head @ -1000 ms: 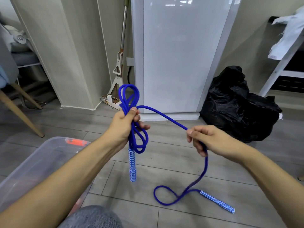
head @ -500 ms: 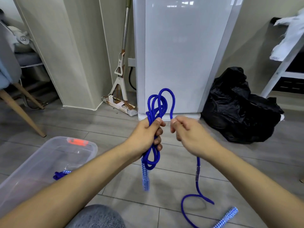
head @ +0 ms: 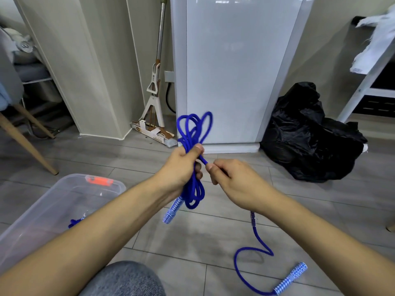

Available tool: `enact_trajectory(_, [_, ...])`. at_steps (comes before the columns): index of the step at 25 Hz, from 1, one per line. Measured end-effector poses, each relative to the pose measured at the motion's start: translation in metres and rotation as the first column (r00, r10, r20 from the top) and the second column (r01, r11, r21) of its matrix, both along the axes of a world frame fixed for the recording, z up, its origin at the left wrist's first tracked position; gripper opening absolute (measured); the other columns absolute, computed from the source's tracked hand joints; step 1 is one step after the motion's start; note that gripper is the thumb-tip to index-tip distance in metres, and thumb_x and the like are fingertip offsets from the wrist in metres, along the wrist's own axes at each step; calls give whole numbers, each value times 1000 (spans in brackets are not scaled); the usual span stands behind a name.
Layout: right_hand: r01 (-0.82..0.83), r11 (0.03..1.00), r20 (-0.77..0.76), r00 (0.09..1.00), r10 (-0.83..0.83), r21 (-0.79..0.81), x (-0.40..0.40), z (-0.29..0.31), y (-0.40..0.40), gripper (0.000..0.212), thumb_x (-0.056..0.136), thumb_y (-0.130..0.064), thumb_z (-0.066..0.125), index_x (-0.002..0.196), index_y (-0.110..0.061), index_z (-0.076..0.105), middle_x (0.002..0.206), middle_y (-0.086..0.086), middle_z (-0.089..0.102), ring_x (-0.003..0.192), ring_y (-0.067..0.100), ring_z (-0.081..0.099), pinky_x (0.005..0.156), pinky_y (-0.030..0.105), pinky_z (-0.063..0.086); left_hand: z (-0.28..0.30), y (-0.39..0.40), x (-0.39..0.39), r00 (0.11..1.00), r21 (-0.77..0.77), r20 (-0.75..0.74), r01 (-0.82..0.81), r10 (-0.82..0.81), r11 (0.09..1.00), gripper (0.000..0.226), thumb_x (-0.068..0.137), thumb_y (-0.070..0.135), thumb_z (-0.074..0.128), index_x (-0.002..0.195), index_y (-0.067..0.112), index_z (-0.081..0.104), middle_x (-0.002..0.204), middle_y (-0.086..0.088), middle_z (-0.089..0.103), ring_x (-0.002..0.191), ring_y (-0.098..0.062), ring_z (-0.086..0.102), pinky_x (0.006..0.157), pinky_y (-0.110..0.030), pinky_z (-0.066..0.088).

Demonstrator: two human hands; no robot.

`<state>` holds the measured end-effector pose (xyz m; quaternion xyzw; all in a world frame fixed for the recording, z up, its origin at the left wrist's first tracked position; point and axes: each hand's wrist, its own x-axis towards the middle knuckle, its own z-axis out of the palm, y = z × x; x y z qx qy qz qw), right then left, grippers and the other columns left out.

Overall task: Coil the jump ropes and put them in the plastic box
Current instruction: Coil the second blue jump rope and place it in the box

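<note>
A grey fabric-covered knee [head: 124, 278] is seen at the bottom edge, nearest the camera. On the grey tiled floor [head: 192, 238] to the right, a blue-and-white patterned handle [head: 290, 278] is laid, from which the free end of the blue braided jump rope [head: 193, 189] is curled in a loop and led up to the right hand [head: 237, 180]. To the left, a clear plastic box with an orange latch [head: 98, 181] is set on the floor, and a second blue rope [head: 74, 222] is partly seen inside it, mostly hidden behind the left forearm. The rope is pinched by the right hand between thumb and curled fingers, just beside the left hand [head: 181, 167]. Several coils of the same rope are gripped in the left hand, loops being held above the fist and below it, with the other patterned handle [head: 172, 211] hung beneath. Farther back, a black plastic bag [head: 307, 135] is slumped on the floor at the right, a white glossy cabinet [head: 230, 69] is stood in the middle, and a white mop [head: 155, 86] is leaned in the corner beside it. A wooden chair leg [head: 27, 144] is seen at the far left.
</note>
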<state>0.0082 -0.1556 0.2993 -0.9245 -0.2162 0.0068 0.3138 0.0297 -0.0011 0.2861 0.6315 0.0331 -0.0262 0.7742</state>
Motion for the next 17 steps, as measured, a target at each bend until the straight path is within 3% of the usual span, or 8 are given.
enact_trajectory(2, [-72,985,-276,954,114,158,-4,1,-10,40,106,-36,38,76,-17,57,55,-2,46,46,16,42,49,29,38,2,16,12,992,-204,-42,-122,116,971,16,104,15,43,97,3,52,71,-7,63,56,-20,63,57,-32,57])
enact_trajectory(4, [-131,959,-502,830,245,252,-8,6,-28,41,108,-31,36,85,-8,60,56,4,43,43,19,42,49,28,38,2,37,21,976,-402,-121,-214,180,890,16,104,13,41,98,3,51,79,-12,66,68,-26,72,68,-41,62])
enact_trajectory(7, [-264,955,-667,689,283,133,-6,13,-57,42,108,-33,37,95,-3,64,59,6,47,50,23,46,60,34,41,0,64,28,943,-514,-199,-333,268,791,26,104,10,40,81,5,51,70,-11,57,64,-24,65,68,-41,62])
enact_trajectory(10, [-297,955,-785,591,184,0,-2,17,-82,43,106,-36,41,96,-4,67,60,4,51,55,25,49,67,38,42,0,83,35,904,-567,-220,-425,367,706,27,103,8,39,76,10,43,55,-1,43,43,-12,42,51,-26,53])
enact_trajectory(12, [-219,965,-756,654,37,-142,4,18,-92,43,106,-34,42,94,-2,68,62,4,52,54,22,51,64,32,46,1,86,34,909,-483,-182,-414,374,772,24,103,11,40,80,13,43,59,2,40,38,-9,33,40,-17,37])
enact_trajectory(14, [-39,965,-502,859,-99,-258,13,16,-90,40,105,-33,43,87,-8,68,60,1,51,51,15,48,55,25,44,0,75,27,950,-293,-66,-311,306,904,21,104,14,40,84,14,44,63,1,41,39,-8,30,38,-17,30])
enact_trajectory(15, [55,972,-327,936,-130,-229,16,15,-85,38,105,-32,43,83,-12,67,59,-1,50,48,11,44,51,22,41,0,65,23,970,-178,-7,-239,242,955,19,104,15,40,87,12,46,66,0,44,39,-8,30,37,-17,29])
enact_trajectory(17, [88,994,-107,990,-94,-61,16,18,-66,36,105,-31,42,80,-16,63,58,-4,46,44,5,36,46,16,34,2,45,13,992,60,84,-97,92,993,20,105,17,41,93,5,51,72,-6,52,38,-10,32,38,-20,31])
